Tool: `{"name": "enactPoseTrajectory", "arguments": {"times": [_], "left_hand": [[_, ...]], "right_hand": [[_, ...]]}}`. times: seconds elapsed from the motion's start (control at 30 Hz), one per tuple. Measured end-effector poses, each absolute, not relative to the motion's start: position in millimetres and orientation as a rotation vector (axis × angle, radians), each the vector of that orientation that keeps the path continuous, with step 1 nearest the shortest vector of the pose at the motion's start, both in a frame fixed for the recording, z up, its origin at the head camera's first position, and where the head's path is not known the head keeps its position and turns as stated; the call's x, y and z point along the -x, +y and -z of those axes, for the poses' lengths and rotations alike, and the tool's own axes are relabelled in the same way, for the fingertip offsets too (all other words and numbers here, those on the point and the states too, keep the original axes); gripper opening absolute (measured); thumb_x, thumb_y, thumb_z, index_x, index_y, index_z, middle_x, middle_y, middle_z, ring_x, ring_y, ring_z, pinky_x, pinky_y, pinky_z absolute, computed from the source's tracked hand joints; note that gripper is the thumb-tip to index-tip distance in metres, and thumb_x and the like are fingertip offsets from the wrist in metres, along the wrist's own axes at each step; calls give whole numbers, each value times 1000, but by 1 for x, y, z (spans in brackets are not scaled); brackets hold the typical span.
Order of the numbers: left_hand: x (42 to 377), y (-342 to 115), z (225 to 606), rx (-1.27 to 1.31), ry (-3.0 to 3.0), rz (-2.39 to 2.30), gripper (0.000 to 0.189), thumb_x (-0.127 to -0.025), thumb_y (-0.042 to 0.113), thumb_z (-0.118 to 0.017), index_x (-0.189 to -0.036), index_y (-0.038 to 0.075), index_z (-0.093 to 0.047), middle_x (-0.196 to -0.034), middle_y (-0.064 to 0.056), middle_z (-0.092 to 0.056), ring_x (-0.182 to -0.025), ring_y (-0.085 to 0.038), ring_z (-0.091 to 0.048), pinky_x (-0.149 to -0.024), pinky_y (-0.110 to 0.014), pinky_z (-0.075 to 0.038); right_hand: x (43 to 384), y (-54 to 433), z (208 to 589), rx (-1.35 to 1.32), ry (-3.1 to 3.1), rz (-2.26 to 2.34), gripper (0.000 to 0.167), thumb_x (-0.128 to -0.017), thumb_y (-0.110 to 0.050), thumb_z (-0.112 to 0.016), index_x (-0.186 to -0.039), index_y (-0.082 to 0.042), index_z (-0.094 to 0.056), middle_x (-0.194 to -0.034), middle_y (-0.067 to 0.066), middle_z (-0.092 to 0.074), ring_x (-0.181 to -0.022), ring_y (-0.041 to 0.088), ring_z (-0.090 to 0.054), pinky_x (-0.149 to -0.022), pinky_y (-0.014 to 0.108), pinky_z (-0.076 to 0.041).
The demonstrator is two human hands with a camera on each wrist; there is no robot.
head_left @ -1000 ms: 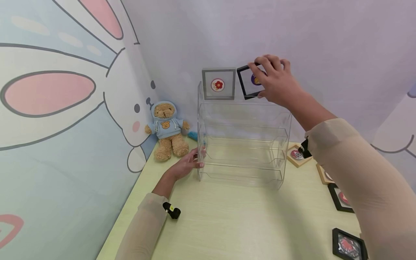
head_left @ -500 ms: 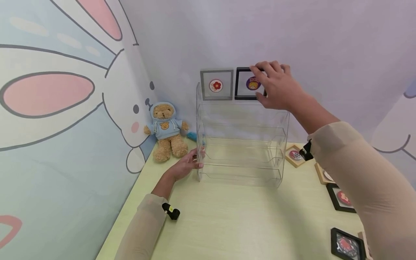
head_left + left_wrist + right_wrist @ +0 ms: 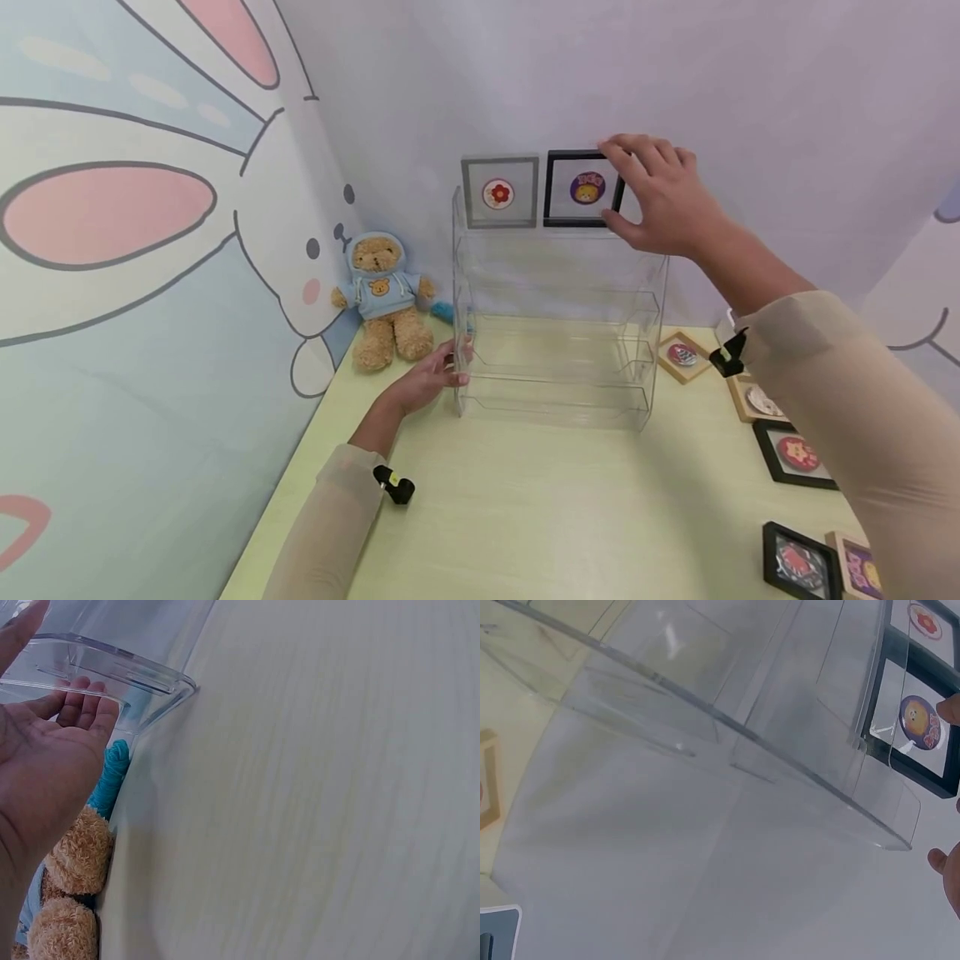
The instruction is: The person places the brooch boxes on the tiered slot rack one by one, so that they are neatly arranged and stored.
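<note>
A clear tiered acrylic rack [image 3: 555, 383] stands on the table. My left hand [image 3: 427, 383] holds its left side panel low down, thumb at the front edge and fingers farther back. In the left wrist view, that hand's curled fingers [image 3: 86, 709] show by the clear plastic. On the top tier, a grey frame [image 3: 468, 192] with a red-flower badge stands beside a black frame [image 3: 549, 187] with a purple bear badge. My right hand [image 3: 667, 196] is at the black frame's right side, index fingertip at its top edge and thumb near its lower right corner.
A teddy bear [image 3: 382, 292] in a blue hoodie sits left of the rack, a turquoise bundle [image 3: 112, 772] near it. Several framed badges lie to the right, among them a wooden frame [image 3: 682, 357] and a black frame [image 3: 776, 467]. Fabric walls [image 3: 525, 75] close off the back and left.
The black frame, tilted a second ago, now stands upright and slightly farther right. My right hand has moved right, uncovering the badge. My left hand has stayed on the rack.
</note>
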State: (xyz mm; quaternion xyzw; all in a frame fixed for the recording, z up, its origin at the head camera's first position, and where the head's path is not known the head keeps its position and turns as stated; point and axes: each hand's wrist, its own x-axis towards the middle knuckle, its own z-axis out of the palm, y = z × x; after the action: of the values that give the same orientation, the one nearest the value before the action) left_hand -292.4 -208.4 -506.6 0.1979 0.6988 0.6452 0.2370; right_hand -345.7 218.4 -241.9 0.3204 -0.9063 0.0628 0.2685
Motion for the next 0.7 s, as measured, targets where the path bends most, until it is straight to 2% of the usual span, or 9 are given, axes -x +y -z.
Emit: {"name": "enactPoseTrajectory", "arguments": {"times": [0.2,0.53,0.7], "left_hand": [[294,-206,504,-533,1908,-1777,88,-106,9,-65,-178,13,-15,-181,-23,-20,-169,-42,-16,-131,-62,-27],[292,-208,507,-537,1916,-1764,91,-106,13,-67,-179,12,-12,-182,-23,-18,-170,-43,-14,-132,-63,-26],[292,-207,506,-538,1938,-1757,90,-106,14,-67,-179,14,-14,-181,-21,-20,-169,-42,-16,-132,-62,-27]], "right_hand": [[336,244,247,-817,-2447,-216,91,-101,-38,-73,-176,-15,-27,-178,17,-32,-158,51,-32,-124,80,-22],[328,303,277,-605,-2575,-331,86,-110,-61,-52,-177,-13,-24,-180,22,-27,-161,54,-25,-126,81,-17],[327,330,293,-520,-2633,-369,88,-111,-63,-49,-177,-12,-21,-179,27,-25,-160,58,-24,-124,83,-17]]}}
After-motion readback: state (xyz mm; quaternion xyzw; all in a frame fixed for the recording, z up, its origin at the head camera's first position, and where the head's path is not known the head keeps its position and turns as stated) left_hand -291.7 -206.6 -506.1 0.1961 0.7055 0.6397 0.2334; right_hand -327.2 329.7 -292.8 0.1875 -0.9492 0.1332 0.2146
